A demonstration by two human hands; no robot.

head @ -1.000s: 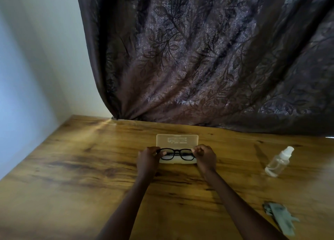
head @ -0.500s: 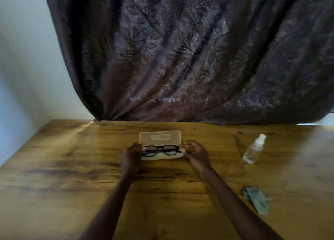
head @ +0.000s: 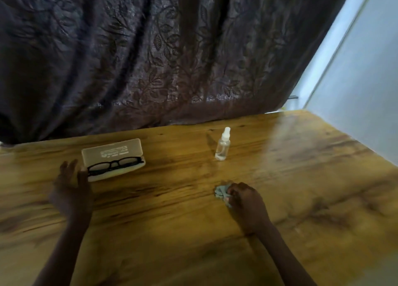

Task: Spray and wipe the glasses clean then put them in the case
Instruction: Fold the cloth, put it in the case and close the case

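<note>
Head view: glasses (head: 115, 166) lie in the open case (head: 112, 156). Right hand (head: 245, 201) clenches the cloth (head: 220, 192) right of the case — left hand (head: 71, 184) open beside it. Better lift the cloth whole, without dragging.

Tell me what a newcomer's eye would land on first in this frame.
Probably the black-framed glasses lying in the open beige hard case at the left of the wooden table, with the left hand open beside it. Next, the right hand closed on a crumpled grey-green cloth near the centre, and the small clear spray bottle upright behind it.
</note>
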